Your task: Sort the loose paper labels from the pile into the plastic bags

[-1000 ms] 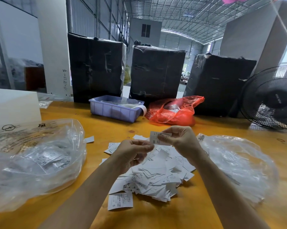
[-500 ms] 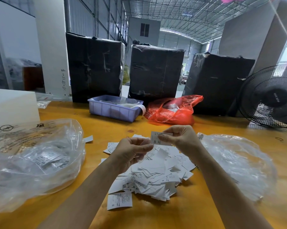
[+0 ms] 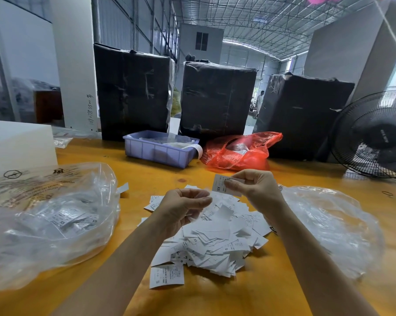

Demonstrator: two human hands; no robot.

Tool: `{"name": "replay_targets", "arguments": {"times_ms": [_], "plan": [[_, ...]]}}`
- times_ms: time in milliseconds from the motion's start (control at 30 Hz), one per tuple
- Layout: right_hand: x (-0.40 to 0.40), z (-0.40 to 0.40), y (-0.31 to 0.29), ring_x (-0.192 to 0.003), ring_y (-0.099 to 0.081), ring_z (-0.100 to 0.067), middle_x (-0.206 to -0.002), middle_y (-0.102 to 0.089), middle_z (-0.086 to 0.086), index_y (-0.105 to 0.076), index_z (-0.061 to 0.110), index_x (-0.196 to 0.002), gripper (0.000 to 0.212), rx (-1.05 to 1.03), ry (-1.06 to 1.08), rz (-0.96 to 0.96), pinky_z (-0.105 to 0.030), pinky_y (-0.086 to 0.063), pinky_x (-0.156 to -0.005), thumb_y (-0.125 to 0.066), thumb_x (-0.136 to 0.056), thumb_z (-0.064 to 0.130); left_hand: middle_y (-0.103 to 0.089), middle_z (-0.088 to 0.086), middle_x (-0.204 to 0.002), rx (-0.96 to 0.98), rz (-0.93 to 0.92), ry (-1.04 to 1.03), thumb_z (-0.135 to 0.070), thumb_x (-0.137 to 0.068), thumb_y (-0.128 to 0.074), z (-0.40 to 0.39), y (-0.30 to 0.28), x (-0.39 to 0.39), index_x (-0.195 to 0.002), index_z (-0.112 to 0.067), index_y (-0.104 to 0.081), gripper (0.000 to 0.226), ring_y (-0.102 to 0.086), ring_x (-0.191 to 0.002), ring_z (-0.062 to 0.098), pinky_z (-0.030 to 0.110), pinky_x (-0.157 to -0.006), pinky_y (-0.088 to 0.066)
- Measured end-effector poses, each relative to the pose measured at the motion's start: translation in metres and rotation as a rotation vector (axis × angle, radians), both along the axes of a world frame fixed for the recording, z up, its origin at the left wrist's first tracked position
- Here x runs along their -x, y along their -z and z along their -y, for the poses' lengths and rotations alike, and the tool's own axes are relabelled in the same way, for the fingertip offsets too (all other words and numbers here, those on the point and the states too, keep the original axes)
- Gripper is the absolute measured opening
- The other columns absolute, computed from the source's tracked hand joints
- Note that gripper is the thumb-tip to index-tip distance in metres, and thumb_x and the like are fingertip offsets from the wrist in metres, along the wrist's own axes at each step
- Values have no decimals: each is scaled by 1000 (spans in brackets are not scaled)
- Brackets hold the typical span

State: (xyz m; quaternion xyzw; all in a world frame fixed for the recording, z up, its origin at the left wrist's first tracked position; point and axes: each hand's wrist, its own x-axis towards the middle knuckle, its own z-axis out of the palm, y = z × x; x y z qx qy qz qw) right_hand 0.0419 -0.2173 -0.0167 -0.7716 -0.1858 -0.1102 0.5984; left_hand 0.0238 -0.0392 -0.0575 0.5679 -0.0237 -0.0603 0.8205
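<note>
A pile of white paper labels [image 3: 217,240] lies in the middle of the yellow table [image 3: 215,297]. My right hand [image 3: 256,188] pinches one label marked XS [image 3: 218,183] above the pile's far side. Beside it, my left hand [image 3: 183,208] hovers over the pile with fingers curled; whether it holds a label I cannot tell. A clear plastic bag [image 3: 48,220] with labels inside sits to the left. Another clear plastic bag [image 3: 329,229] lies to the right.
A purple plastic tray [image 3: 158,151] and a red plastic bag [image 3: 240,151] sit at the back of the table, before three black-wrapped boxes [image 3: 215,96]. A black fan [image 3: 375,137] stands at the right, a white block [image 3: 17,144] at the left.
</note>
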Motion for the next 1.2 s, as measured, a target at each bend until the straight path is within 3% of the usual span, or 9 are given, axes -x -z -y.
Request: {"name": "replay_targets", "arguments": {"times_ms": [100,267,467,667,867,1067,1200], "plan": [[-2,3,-1,-63,-67,-3,-66,-72,4,-71,12,-74,6,-25,4,2,-13,-51,-57,-77,-73,12,-63,1,-58,10,-2,-8,1,-57,-76,0,0,0,-84,0,-66,28,-49,-38,7,16,-39,-37],[1,-1,1,-59,-65,1,-65,-71,5,-69,9,-71,9,63,-48,-17,-8,-42,-47,-77,-75,10,-66,2,-61,11,-10,-13,10,-71,-71,0,1,-1,-87,1,-66,19,-52,-42,6,16,-41,-41],[1,-2,2,-54,-62,4,-73,-69,-2,-68,4,-74,8,77,-21,30,-6,-39,-43,-75,-77,7,-67,3,-61,5,-12,-19,10,-72,-70,-1,1,-1,-87,0,-66,19,-51,-44,7,15,-45,-41],[0,-2,2,-57,-63,4,-72,-68,-1,-69,0,-77,10,89,-2,49,-8,-42,-46,-75,-77,8,-66,2,-59,4,-6,-26,11,-72,-70,0,0,-1,-86,0,-66,18,-52,-42,7,15,-41,-41],[2,-3,2,-47,-58,5,-71,-67,-4,-68,-4,-79,11,103,4,31,-6,-37,-40,-74,-78,6,-66,3,-59,13,-3,-48,10,-70,-71,-1,0,-1,-88,0,-65,21,-52,-40,7,16,-38,-38],[2,-3,1,-50,-62,-2,-69,-67,-4,-67,4,-74,7,68,3,16,-10,-43,-45,-74,-77,6,-66,4,-61,-5,-11,-70,7,-65,-74,0,0,-1,-88,-2,-67,26,-51,-43,7,17,-41,-39],[3,-4,1,-48,-60,0,-68,-67,-3,-68,-3,-80,10,77,-7,29,-8,-39,-41,-73,-78,4,-65,2,-58,2,-8,-61,8,-68,-73,0,0,-1,-89,-2,-66,24,-48,-40,6,17,-40,-37]]}}
